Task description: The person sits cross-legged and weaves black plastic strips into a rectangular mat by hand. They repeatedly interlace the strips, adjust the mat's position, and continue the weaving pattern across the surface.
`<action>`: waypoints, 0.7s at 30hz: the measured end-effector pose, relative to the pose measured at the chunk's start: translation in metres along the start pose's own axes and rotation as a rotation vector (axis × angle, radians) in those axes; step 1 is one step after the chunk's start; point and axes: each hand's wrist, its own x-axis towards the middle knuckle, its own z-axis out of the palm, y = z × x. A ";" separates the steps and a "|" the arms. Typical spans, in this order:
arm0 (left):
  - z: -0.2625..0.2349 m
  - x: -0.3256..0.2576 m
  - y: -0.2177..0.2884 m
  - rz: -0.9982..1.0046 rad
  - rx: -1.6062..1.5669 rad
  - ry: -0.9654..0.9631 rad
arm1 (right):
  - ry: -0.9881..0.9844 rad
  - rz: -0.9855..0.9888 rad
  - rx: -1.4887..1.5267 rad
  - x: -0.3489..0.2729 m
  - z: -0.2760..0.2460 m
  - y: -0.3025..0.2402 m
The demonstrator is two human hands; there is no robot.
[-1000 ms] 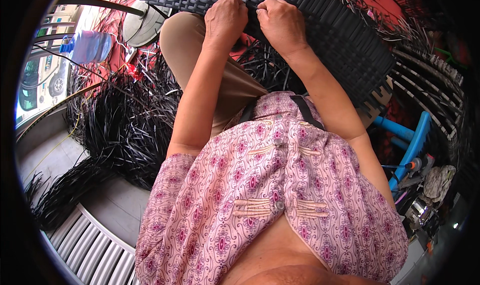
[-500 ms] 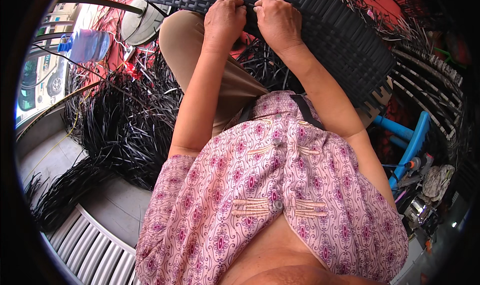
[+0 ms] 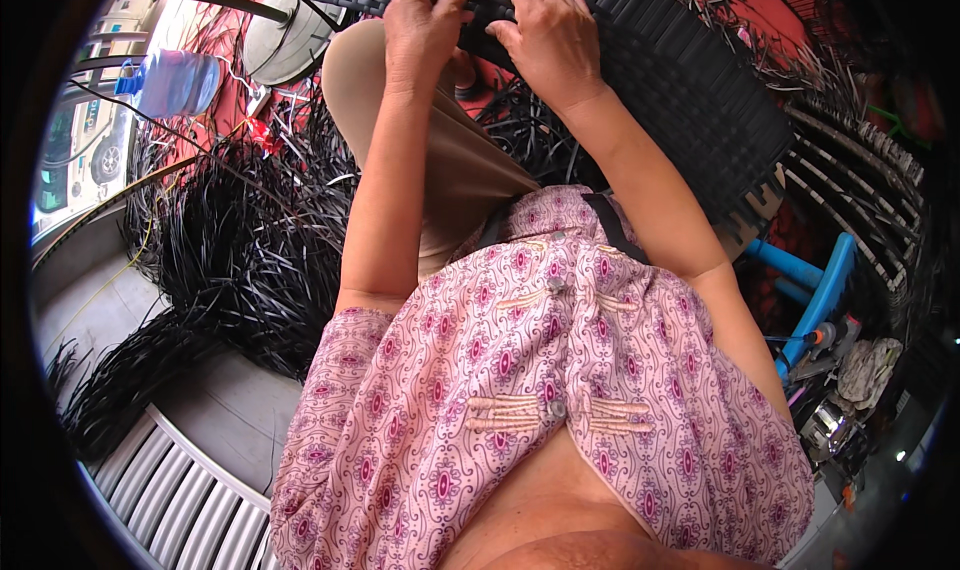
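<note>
A black woven panel (image 3: 680, 90) of flat plastic strips slants over my lap, from the top left down to the right. On its near edge, my left hand (image 3: 424, 32) is closed, thumb and forefinger pinched at the weave's rim. Whether a single strip lies between those fingertips is too small to tell. Just to its right, my right hand (image 3: 552, 48) rests on the same edge with thumb and fingers apart. Its fingertips touch the weave. A small gap separates the two hands, and the panel's far side runs out of view.
Loose black strips (image 3: 235, 240) lie in a large heap at the left. Beyond are a blue water bottle (image 3: 180, 85) and a round grey base (image 3: 290, 45). A blue plastic frame (image 3: 825, 290) stands at the right beside tools. White slats (image 3: 185, 490) are at the lower left.
Both hands have loosened from tight fists on the panel's edge. The right thumb and fingers have spread, and the left hand has shifted slightly up and left.
</note>
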 end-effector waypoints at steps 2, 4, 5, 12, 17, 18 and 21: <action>-0.025 0.017 -0.012 -0.007 -0.135 0.100 | 0.172 -0.118 0.027 0.007 -0.004 0.000; -0.048 0.021 -0.016 0.021 -0.201 0.157 | 0.022 -0.007 0.223 0.013 -0.008 0.003; -0.057 0.018 -0.003 0.054 -0.198 0.160 | -0.053 0.054 0.318 0.016 -0.009 0.003; -0.052 -0.013 0.083 0.279 -0.319 0.046 | -0.306 0.391 1.082 0.048 -0.001 -0.011; -0.046 0.001 0.071 0.085 -0.335 0.001 | -0.253 0.502 1.000 0.045 -0.005 0.003; -0.048 0.012 0.042 0.012 -0.149 0.004 | -0.217 0.580 0.933 0.043 -0.004 0.001; -0.044 0.025 0.014 0.125 0.241 -0.089 | -0.382 0.669 0.672 0.038 -0.014 0.000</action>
